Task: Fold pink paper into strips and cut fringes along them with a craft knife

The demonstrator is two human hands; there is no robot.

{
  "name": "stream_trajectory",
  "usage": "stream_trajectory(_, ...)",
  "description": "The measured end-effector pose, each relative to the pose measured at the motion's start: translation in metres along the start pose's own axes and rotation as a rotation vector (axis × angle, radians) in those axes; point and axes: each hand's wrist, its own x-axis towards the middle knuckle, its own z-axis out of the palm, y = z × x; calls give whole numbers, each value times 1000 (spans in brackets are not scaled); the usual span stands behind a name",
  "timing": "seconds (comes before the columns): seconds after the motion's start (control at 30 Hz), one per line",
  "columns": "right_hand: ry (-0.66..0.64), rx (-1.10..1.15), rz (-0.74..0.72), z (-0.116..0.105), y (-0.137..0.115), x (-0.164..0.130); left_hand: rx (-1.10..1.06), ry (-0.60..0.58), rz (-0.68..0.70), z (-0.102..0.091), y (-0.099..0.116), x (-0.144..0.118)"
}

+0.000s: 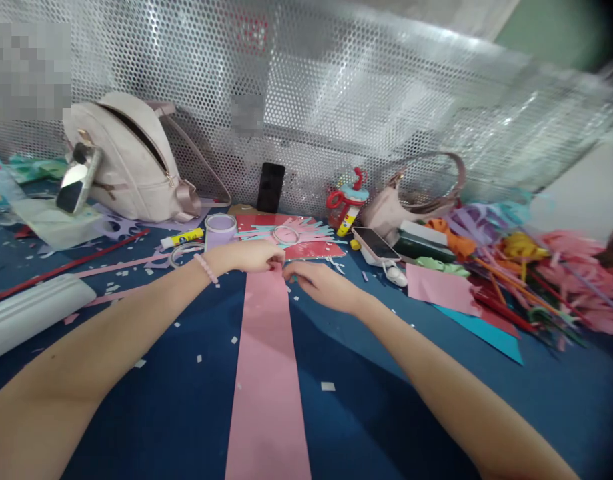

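A long, wide strip of pink paper [269,373] lies flat on the blue table, running from the near edge of view to my hands. My left hand [259,256], with a pink bead bracelet at the wrist, has its fingers curled in a pinch on the far end of the strip. From the other side, my right hand [323,285] reaches to the far right corner of the strip, its fingers bent together at the paper's edge. Just beyond them are pink and light-blue fringed paper [306,233] and a tape roll [286,235] on a red sheet.
A beige backpack [131,160], yellow glue stick [182,238] and white cylinder-like object [36,310] are at left. A dark phone [271,188] leans at the back. Red scissors [336,198], a handbag [386,210], another phone [376,244] and coloured paper [439,288] lie right. White scraps dot the table [186,427].
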Motion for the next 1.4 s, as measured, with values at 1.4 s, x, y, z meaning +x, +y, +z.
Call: stream_trajectory(1.4,-100,-356,-157,-6,-5,-60,253,166,23,76,61,-71)
